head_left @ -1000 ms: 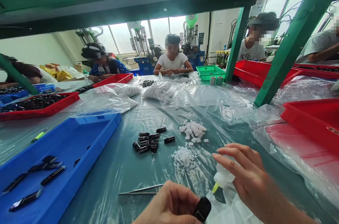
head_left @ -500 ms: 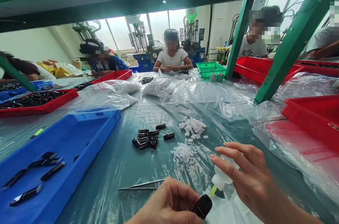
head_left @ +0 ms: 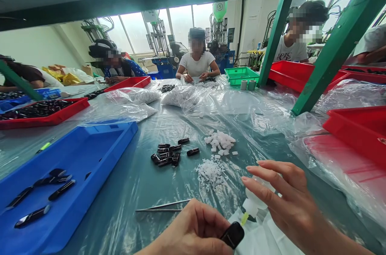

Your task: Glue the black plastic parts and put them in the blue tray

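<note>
Plastic-covered table (head_left: 120, 223) bearing tweezers (head_left: 163, 207), black pieces (head_left: 165, 154), white chunks (head_left: 219, 141), blue tray (head_left: 69, 166)

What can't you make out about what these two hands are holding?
All in the head view:
The left hand covers much of the black piece, so its full shape is hidden.
The right hand hides part of the squeeze bottle, and its grip is unclear.
The white crumbs are too small to show their shape.
Both forearms are cut off by the bottom edge.

piece (head_left: 233, 235): glossy black | bottle (head_left: 253, 203): white, yellow-green tip (head_left: 244, 219) | tray (head_left: 99, 154): blue | crate (head_left: 243, 76): green
</note>
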Demonstrator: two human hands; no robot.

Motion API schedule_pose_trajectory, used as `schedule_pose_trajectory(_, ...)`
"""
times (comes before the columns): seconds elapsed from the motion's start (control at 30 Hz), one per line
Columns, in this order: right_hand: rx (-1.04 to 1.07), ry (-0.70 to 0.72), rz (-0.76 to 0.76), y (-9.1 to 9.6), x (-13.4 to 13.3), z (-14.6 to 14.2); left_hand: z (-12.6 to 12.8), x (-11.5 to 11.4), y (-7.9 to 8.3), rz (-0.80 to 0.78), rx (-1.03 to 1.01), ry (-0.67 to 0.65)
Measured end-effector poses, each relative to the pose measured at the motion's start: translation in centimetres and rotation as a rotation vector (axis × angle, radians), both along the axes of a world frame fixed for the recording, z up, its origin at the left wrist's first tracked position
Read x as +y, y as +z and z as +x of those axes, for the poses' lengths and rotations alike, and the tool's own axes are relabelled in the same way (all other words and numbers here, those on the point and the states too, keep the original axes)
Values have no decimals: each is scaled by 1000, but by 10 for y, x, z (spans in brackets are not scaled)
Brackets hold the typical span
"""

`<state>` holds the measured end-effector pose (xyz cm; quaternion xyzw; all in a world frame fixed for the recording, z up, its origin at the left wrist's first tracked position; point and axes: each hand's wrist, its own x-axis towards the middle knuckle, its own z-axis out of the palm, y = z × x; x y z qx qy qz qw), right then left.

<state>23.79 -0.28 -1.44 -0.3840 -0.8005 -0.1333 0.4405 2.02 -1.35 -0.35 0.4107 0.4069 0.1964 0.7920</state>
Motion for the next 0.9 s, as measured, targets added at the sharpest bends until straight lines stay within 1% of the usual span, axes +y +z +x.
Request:
schedule_pose_trajectory(0.13,-7,7,-1,1,0,3,0,0,2,8,8,-7)
schedule_pose_trajectory(0.27,-75,28,14,2,0,6,1,-1,0,12,5,-11)
schedule_pose_trajectory(0.4,-8,13,-6,2,-2,4,1,-1,-2,7,9,-2)
schedule_pose_trajectory(0.63,-5,6,3,3,-3,4,1,0,-1,29,-6,-29)
schedule_pose_trajectory(0.77,-86,21,26,4,-3,6,0,0,-3,29,-17,-24)
schedule_pose_trajectory(0.9,-28,19,28,4,-3,5,0,-1,-2,15,-24,-26)
